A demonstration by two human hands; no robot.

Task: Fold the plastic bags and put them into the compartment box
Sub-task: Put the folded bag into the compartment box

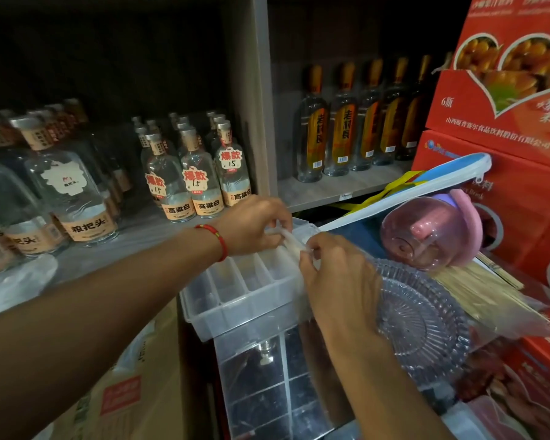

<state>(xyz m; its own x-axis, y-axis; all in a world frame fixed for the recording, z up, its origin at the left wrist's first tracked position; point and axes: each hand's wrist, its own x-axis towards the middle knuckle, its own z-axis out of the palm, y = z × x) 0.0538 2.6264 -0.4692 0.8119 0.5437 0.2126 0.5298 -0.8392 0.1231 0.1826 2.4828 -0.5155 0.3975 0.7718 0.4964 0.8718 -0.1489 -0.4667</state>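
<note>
A clear plastic compartment box (235, 300) with several dividers sits in the middle of the view, on top of a clear acrylic case. Both hands meet over its far right end. My left hand (254, 225), with a red string bracelet on the wrist, pinches one end of a folded, whitish plastic bag (291, 244). My right hand (334, 274) pinches the bag's other end, fingers curled around it. The bag lies as a narrow strip over the box's right compartments. Most of the bag is hidden by my fingers.
Shelves with clear liquor bottles (185, 176) stand behind and to the left. Right of the box lie a ribbed glass plate (423, 309), a bundle of bamboo skewers (477, 287), a pink cup (426, 230) and red cartons (505, 106). A cardboard box (121, 389) sits below left.
</note>
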